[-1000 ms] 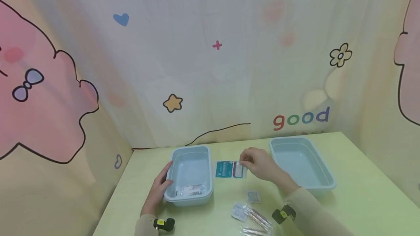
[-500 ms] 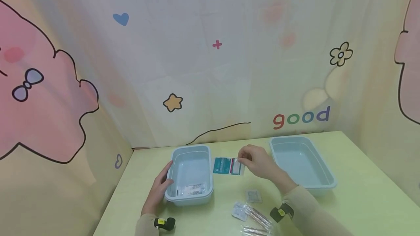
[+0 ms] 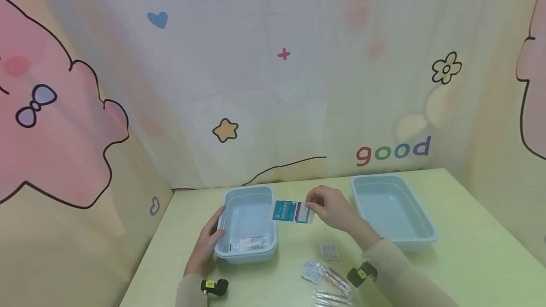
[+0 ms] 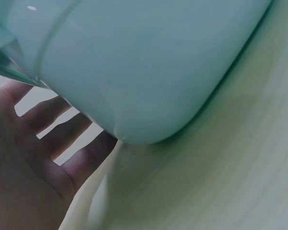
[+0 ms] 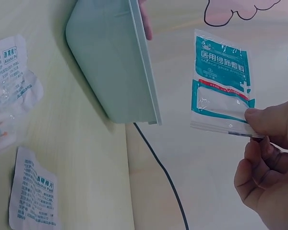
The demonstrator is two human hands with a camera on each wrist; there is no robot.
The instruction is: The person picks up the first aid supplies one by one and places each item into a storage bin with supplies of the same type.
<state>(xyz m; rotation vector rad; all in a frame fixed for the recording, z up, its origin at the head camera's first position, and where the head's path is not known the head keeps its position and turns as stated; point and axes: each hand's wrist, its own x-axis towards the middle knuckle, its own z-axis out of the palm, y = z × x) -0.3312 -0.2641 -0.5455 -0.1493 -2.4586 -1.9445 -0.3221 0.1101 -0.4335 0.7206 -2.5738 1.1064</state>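
- Behind the far edge of the pale table (image 3: 294, 240), cartoon-printed cloth (image 3: 256, 75); on the table, left basin (image 3: 247, 212) and, nearer the far right corner, right basin (image 3: 390, 207).
- Head view: gauze packet (image 3: 292, 212) held by one end in the right hand (image 3: 330, 207), other end at the left basin's right rim; touching or only above, cannot tell. Step in hand, as judged: bringing the packet to this basin.
- Left wrist view: left hand (image 4: 33, 163) with straight fingers spread wide at the basin's outer wall, probably for steadying.
- Right wrist view: packet pinched narrowly at its corner, apart from the rim. Next move, by judgement: to cross the rim, then loosen above the basin's floor.
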